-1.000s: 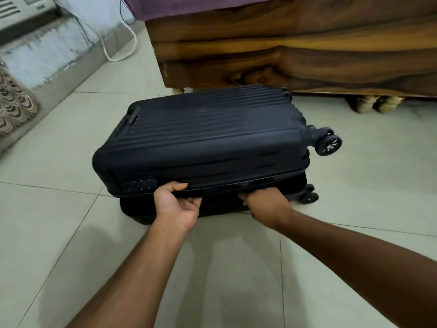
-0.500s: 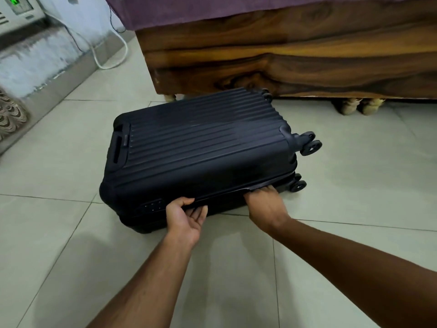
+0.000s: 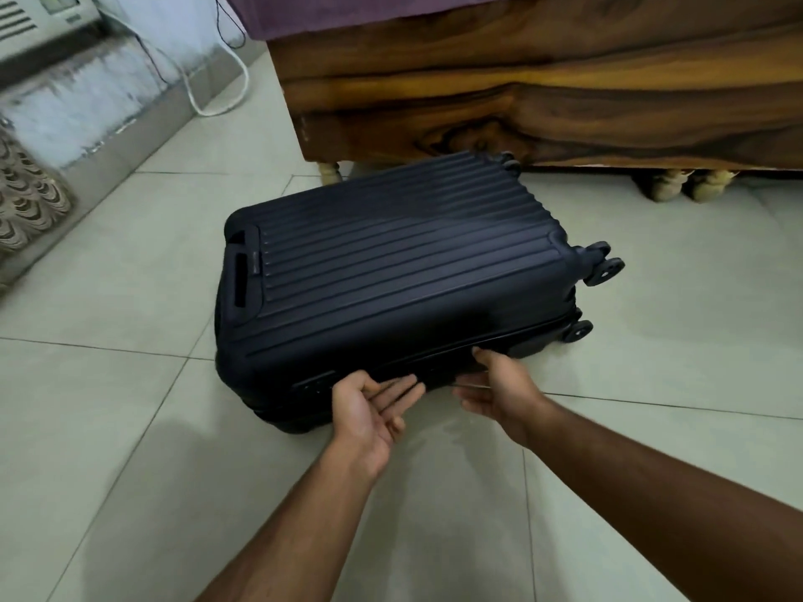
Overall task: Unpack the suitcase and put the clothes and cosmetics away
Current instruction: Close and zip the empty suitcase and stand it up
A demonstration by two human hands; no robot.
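- Dark ribbed suitcase (image 3: 391, 271) lies flat on the tiled floor (image 3: 130, 427), lid down, at frame centre; wheels (image 3: 604, 267) point to 3 o'clock, recessed handle (image 3: 241, 280) to 9 o'clock.
- Wooden bed frame (image 3: 543, 93) stands just behind it at 12 o'clock.
- Left hand (image 3: 369, 410), palm up, fingers (image 3: 404, 388) straight and released, tips touching the suitcase's near edge at 6 o'clock.
- Right hand (image 3: 499, 388) beside it, relaxed and spread against the same edge, grasping nothing.
- White cable (image 3: 237, 80) on floor at 11 o'clock.
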